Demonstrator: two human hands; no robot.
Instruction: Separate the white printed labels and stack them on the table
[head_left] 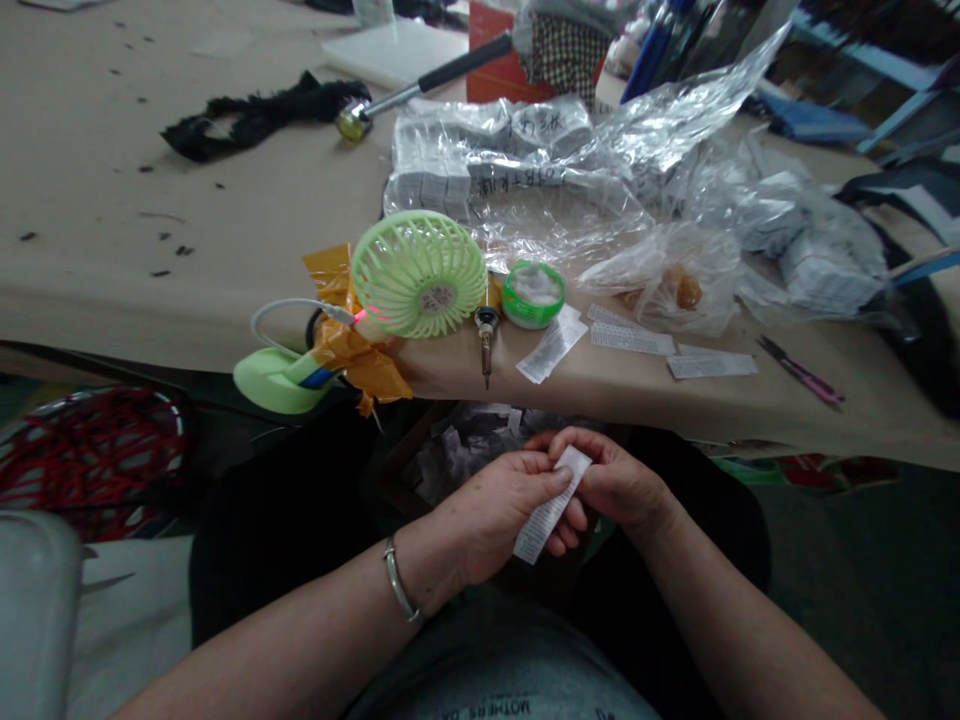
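Over my lap, in front of the table edge, my left hand [517,500] grips a narrow white printed label [541,522], thumb on top and fingers beneath. My right hand [619,478] meets it at the label's upper end, its thumb and fingers closed on that end. On the table's near edge lie more printed label strips [631,338], a loose pair of white labels [553,343], and small pink-handled scissors [801,370]. A round green tub [533,294] with white stuff inside stands close by.
A green fan [420,275] is taped to the table edge, beside a pointed tool [486,340] with its tip over the edge. Plastic-wrapped label stacks [480,170], a hammer-like tool [420,88] and black cloth [255,115] lie behind. Below the edge is a container of paper scraps [465,445].
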